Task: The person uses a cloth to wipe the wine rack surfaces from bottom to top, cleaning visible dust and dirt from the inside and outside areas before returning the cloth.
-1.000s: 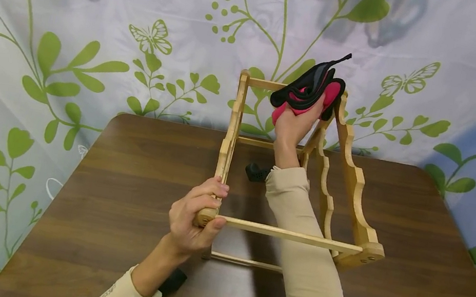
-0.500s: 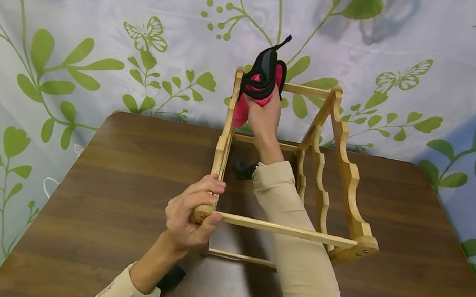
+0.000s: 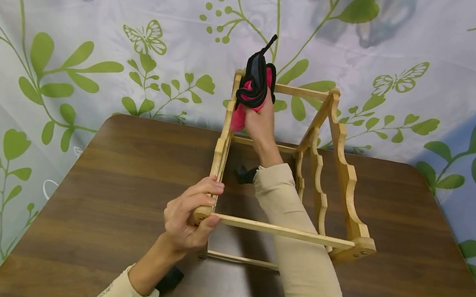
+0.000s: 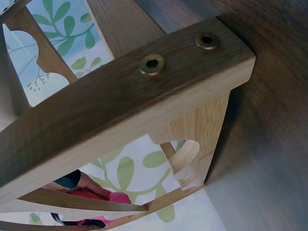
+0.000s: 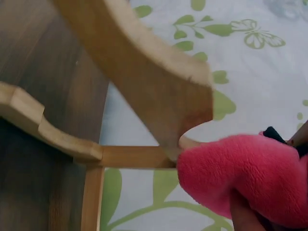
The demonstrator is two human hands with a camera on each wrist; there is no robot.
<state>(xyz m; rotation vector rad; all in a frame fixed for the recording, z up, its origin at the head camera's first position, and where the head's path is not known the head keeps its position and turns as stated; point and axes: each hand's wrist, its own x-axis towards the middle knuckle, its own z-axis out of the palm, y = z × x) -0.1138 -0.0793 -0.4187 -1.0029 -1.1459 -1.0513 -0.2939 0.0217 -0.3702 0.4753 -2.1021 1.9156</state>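
A light wooden rack [image 3: 347, 179] with wavy-edged side rails stands on the table in the head view. My left hand [image 3: 190, 213] grips its near left corner, thumb below the front crossbar and fingers over the left rail. At the far end of that rail, my right hand [image 3: 263, 121] holds a bunched cloth [image 3: 254, 86], pink and fluffy with black edging. In the right wrist view the pink cloth [image 5: 240, 173] meets the tip of a notched rail [image 5: 144, 62]. The left wrist view shows a beam [image 4: 115, 96] with two bolts; the left hand is out of sight there.
The brown wood-grain table [image 3: 137, 164] carries the rack. Behind it hangs a pale curtain [image 3: 186, 0] printed with green leaves and butterflies. A small black device sits by each wrist, one [image 3: 244, 174] near the right cuff and one [image 3: 170, 279] near the left.
My right hand has carried the cloth leftward from the rack's far right to its far left rail, then shifted slightly farther left. My left hand keeps its grip on the near corner.
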